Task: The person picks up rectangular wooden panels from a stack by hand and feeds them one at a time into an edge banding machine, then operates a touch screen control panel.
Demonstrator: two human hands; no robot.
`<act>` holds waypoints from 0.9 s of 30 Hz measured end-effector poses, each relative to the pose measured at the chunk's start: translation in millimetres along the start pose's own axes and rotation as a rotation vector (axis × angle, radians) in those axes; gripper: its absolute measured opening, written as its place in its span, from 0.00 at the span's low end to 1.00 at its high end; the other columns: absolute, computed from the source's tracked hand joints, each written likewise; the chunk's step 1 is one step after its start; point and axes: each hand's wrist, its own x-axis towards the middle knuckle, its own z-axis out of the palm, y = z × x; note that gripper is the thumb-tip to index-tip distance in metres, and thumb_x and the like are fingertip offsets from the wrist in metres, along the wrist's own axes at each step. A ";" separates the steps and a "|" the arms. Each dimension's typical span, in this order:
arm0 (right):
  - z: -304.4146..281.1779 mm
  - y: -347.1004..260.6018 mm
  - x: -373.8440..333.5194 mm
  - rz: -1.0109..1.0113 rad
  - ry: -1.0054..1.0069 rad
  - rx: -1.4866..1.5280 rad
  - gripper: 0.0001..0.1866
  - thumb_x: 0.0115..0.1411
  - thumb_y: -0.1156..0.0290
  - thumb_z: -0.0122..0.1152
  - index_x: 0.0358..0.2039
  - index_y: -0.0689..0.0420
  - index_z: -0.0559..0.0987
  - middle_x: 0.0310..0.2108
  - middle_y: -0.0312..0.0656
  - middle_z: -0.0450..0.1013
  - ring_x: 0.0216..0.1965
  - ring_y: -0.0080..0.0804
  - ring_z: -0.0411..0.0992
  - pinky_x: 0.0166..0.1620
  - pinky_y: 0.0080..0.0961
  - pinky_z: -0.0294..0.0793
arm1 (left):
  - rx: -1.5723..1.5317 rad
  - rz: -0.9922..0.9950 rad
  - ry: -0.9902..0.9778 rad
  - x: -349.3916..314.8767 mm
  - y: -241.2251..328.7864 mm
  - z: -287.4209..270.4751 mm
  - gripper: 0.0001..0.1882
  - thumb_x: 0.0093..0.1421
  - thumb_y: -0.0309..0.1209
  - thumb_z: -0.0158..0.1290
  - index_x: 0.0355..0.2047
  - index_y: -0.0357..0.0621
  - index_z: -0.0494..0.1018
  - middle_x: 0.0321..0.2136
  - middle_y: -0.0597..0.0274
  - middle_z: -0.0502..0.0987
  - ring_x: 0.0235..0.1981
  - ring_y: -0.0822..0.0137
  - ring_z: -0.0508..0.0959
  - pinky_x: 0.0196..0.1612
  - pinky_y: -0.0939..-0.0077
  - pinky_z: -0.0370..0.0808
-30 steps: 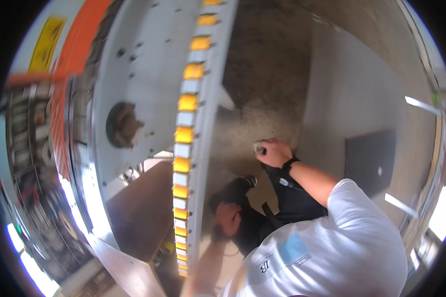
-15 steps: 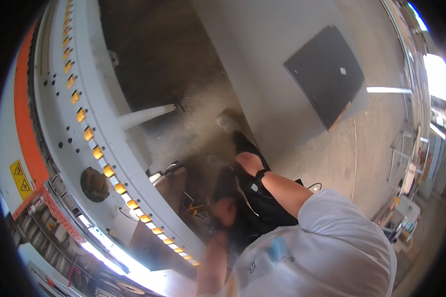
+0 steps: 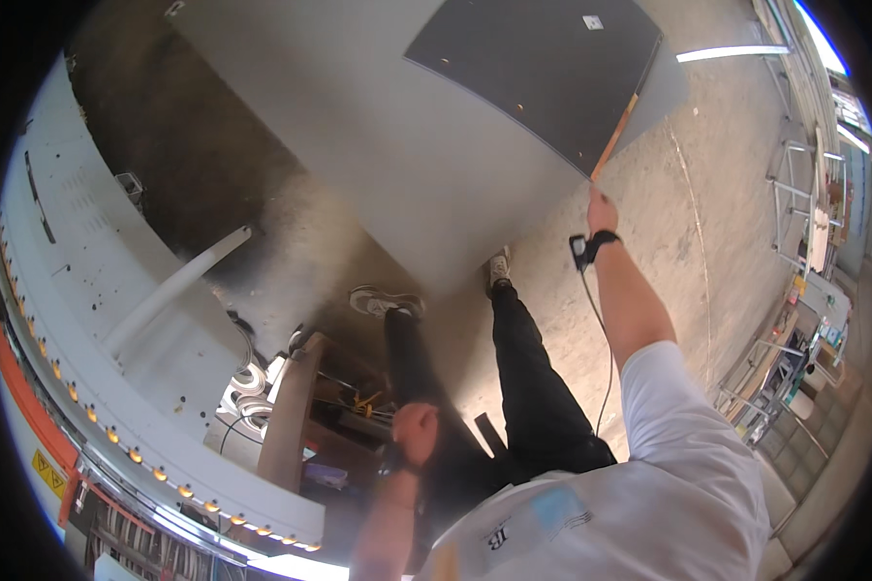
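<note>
My right hand [image 3: 602,210] reaches forward at the end of an outstretched arm. In the picture it meets the near corner of a dark grey panel [image 3: 543,77]; I cannot tell whether it touches, as the fingers are mostly hidden. The panel has a small white label and a brown strip along its right edge. It lies flat on a larger light grey sheet [image 3: 358,116]. My left hand [image 3: 417,432] hangs close by my left leg. Its fingers are curled in and slightly blurred, with nothing showing in them. Each wrist wears a black band; a cable trails from the right one.
At the left stands a long pale grey machine [image 3: 97,242] with a row of yellow-orange pieces and a white bar [image 3: 179,286] sticking out. A wooden board [image 3: 291,416] and hoses sit beside it. A cluttered cart [image 3: 794,339] and metal frames line the right.
My view has turned, so the machine sits farther left and the panel nearer. The right arm has stretched out from the thigh toward the panel's corner. My feet have moved apart.
</note>
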 end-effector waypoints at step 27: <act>-133.7 49.3 12.8 0.076 -0.381 0.450 0.45 0.67 0.34 0.72 0.64 0.64 0.77 0.49 0.47 0.83 0.46 0.37 0.81 0.47 0.36 0.79 | -0.367 -0.255 -0.050 118.3 143.4 114.5 0.13 0.74 0.36 0.64 0.53 0.42 0.83 0.40 0.64 0.87 0.41 0.65 0.85 0.48 0.72 0.81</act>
